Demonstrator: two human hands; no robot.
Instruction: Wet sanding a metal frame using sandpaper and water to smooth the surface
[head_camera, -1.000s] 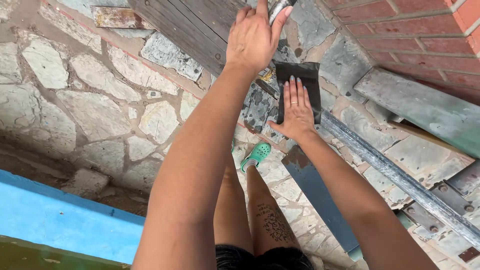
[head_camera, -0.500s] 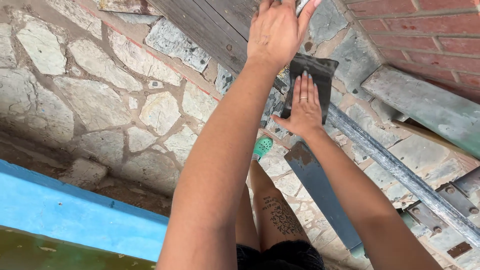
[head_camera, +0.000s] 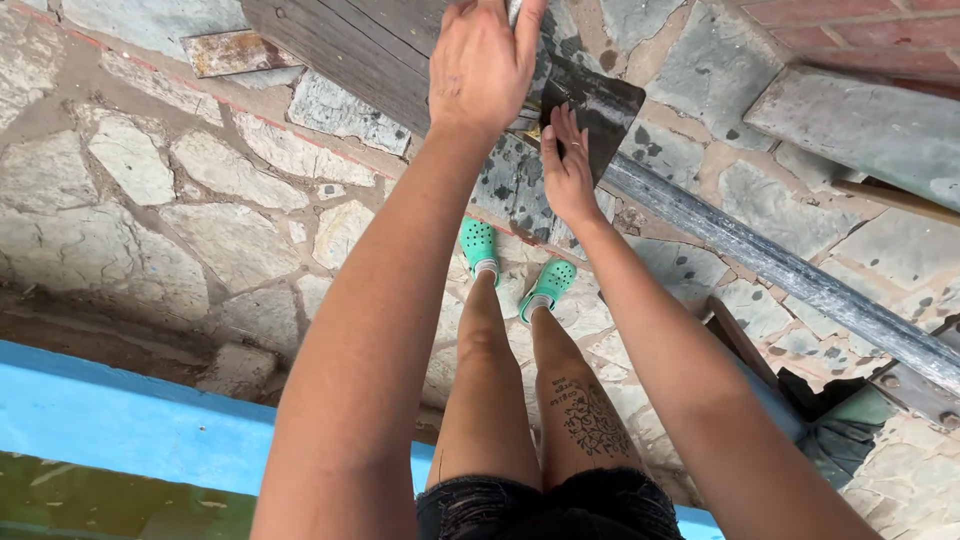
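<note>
Against the weathered wooden board (head_camera: 340, 50) at the top of the head view, the left hand (head_camera: 485, 60) curls over a partly hidden pale tool, while the right hand (head_camera: 567, 165) lies flat, fingers spread, on the dark metal plate (head_camera: 605, 105) just beside it.

Floor (head_camera: 180, 230) laid in irregular pale stone slabs with mortar joints. Red brick wall (head_camera: 860, 20) seen at upper right. Blue painted ledge (head_camera: 120, 420) run along lower left, green surface (head_camera: 100, 500) below it. Grey metal rail (head_camera: 800, 280) laid diagonally at right. Scene lit by soft daylight.
</note>
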